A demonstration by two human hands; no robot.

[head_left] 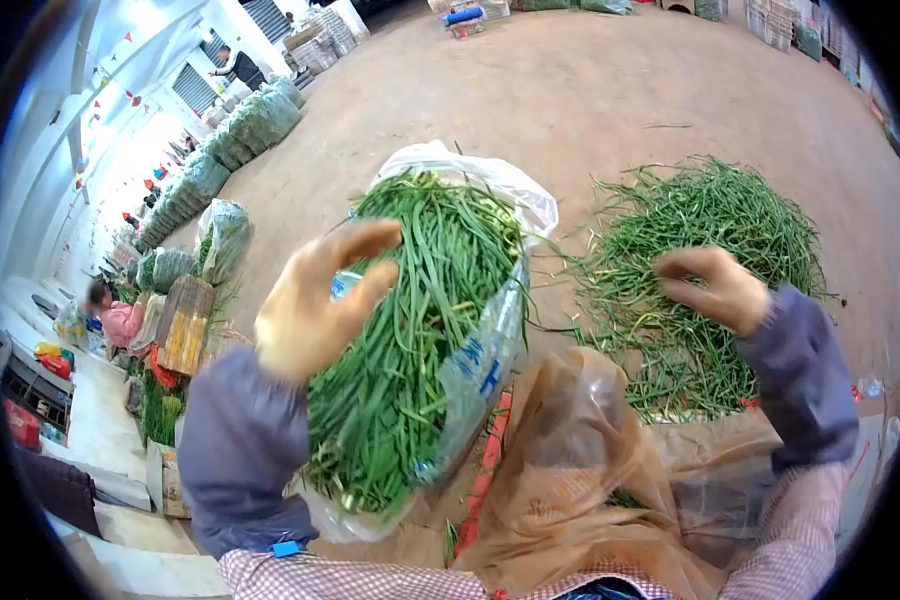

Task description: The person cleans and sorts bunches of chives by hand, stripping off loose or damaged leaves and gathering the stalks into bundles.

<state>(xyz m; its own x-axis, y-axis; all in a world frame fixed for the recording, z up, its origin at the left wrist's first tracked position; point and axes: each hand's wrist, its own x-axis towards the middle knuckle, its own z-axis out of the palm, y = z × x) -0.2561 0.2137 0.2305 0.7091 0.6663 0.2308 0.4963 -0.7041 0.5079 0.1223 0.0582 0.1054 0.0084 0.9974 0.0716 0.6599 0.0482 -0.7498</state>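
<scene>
1. See greens [440,265] at centre, partly hidden by blurred left hand [315,300], parted wide, holding nothing visible.
2. See right hand [720,290] at right, half-curled, seemingly empty; cannot tell if touching pile [715,210].

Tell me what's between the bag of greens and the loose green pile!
Floor, a few stray stalks, a red strip and translucent brown plastic, in the head view.

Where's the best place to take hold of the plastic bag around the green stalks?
I'd pinch the plastic bag by its loose white rim at the far right corner, coming from the right with the right hand. There the film flares out past the green stalks, so thumb and fingers should get an edge without catching the leaves.
</scene>
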